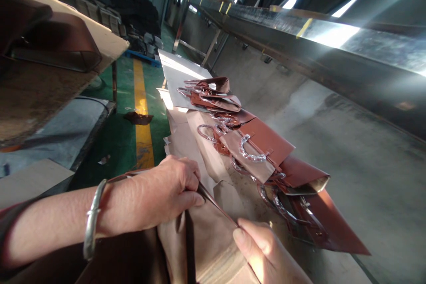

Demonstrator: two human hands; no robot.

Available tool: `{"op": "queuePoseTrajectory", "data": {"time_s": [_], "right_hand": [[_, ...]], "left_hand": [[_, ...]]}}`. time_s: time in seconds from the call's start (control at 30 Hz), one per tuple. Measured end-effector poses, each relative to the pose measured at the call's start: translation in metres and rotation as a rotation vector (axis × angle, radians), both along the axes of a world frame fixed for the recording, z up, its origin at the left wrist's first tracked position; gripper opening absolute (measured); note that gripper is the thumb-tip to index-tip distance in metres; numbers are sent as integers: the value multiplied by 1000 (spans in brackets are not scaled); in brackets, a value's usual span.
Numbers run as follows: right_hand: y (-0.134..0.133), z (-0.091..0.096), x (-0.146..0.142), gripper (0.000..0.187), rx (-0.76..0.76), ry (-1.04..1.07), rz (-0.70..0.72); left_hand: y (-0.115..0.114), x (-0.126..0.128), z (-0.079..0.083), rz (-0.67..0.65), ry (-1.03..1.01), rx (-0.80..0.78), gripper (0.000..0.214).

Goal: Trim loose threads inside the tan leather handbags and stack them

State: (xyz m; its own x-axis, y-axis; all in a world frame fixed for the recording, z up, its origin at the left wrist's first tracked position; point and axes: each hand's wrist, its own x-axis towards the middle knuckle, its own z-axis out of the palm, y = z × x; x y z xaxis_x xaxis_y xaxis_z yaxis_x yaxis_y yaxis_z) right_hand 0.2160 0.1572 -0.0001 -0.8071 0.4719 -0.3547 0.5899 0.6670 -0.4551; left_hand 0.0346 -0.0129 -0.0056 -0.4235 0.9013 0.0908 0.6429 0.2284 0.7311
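By the left hand (178,184), a rounded silver-coloured bangle (91,226) is circling the wrist (109,213); a dark, reddish-edged sleeve (7,222) is showing behind.

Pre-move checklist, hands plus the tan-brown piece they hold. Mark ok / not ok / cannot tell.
1. Bare left hand gripping the edge of the soft tan-brown sheet-like piece: ok.
2. Bare right hand pinching the same edge: ok.
3. Piece lying flat: not ok, it folds below the left hand.
4. Piece's underside undamaged: cannot tell, hidden.
5. Reddish-brown leather-look handbags separated from each other: not ok, several overlap.
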Motion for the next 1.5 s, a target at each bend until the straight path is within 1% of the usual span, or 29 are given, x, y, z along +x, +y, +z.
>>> {"op": "queuePoseTrajectory", "data": {"time_s": [0.13, 0.2, 0.27, 0.37, 0.47, 0.57, 0.63, 0.7, 0.77, 0.87, 0.93, 1.0, 1.1, 1.17, 1.27, 1.33, 1.4, 1.5], "right_hand": [[1, 2, -3, 52, -17, -29, -10], [0, 4, -5, 54, -10, -43, -10], [0, 4, -6, 54, -2, -58, -7], [1, 3, -5, 55, -4, -48, 7], [5, -1, -4, 56, -10, -15, 50], [8, -1, -5, 53, -14, -9, 97], [8, 2, -9, 45, -25, 8, 148], [9, 4, -14, 42, -64, 24, 241], [13, 3, -18, 44, -152, 45, 329], [21, -3, -20, 47, -317, 76, 341], [25, -5, -20, 46, -347, 82, 343], [25, -1, -20, 43, -280, 84, 366], [15, 14, -26, 29, -63, 57, 346], [5, 25, -34, 21, 88, 34, 353], [-10, 31, -52, 20, 266, 6, 439], [-16, 27, -63, 23, 309, 12, 499], [-19, 20, -69, 27, 301, 64, 539], [-20, 11, -72, 30, 304, 132, 573]], "left_hand": [[-4, -3, -6, -22, -36, 55, 27], [-5, -4, -6, -62, -42, 61, 27], [-4, -4, -3, -74, -31, 41, 26], [-2, -2, 3, -14, 35, -54, 23], [2, 0, 10, 29, 88, -144, 21], [4, 0, 13, 46, 81, -164, 22], [5, 0, 12, 53, 79, -147, 21], [6, -1, 10, 57, 90, -135, 21], [7, -1, 9, 69, 112, -143, 22], [10, 0, 8, 66, 164, -175, 24], [12, 0, 9, 63, 196, -198, 25], [13, 0, 9, 73, 214, -218, 26], [14, 0, 11, 103, 242, -234, 26], [14, 2, 12, 102, 258, -253, 26], [16, 6, 12, 62, 309, -272, 26], [18, 8, 10, 45, 361, -258, 26], [17, 9, 8, 58, 403, -241, 26], [9, 9, 5, 58, 427, -184, 23]]}}
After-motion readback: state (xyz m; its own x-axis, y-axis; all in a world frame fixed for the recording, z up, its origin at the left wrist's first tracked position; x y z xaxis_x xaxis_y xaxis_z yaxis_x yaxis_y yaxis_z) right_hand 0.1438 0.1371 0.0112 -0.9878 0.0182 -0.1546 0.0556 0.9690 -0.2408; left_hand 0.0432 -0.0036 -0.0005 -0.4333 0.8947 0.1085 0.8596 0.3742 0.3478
